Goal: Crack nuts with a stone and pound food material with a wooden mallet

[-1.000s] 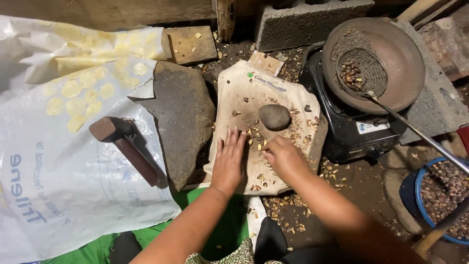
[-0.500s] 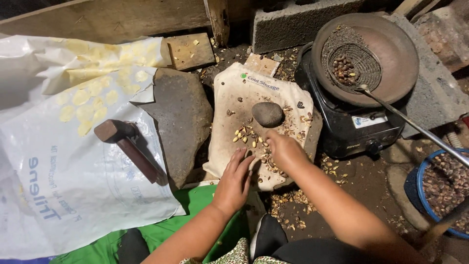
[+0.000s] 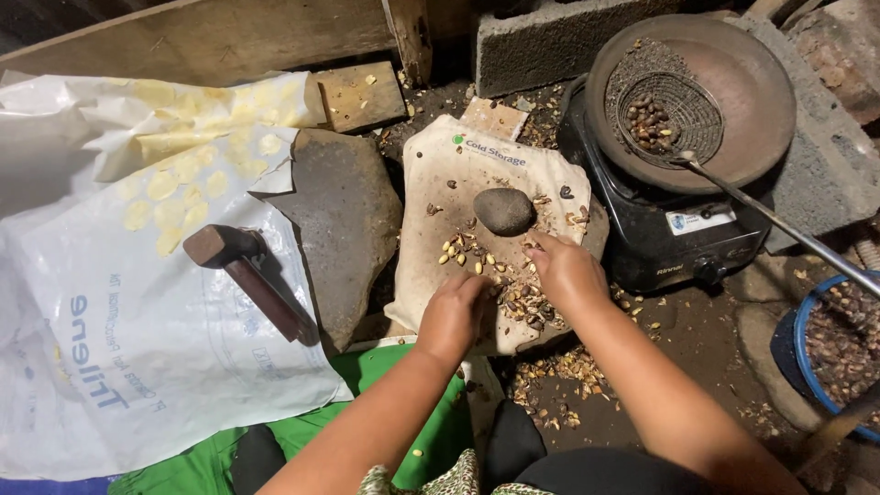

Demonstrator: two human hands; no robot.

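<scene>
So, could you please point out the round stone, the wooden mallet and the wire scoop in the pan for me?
round stone [image 3: 503,210], head view, middle of its grey top.
wooden mallet [image 3: 220,246], head view, top face of its blocky head.
wire scoop [image 3: 666,115], head view, mesh bowl holding dark nuts.

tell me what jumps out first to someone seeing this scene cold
Both bare hands, left hand and right hand, work a pile of cracked nut shells and kernels on a dirty sack, just below a round dark stone. At upper right, a wide pan on a black stove holds a wire scoop of nuts.
</scene>
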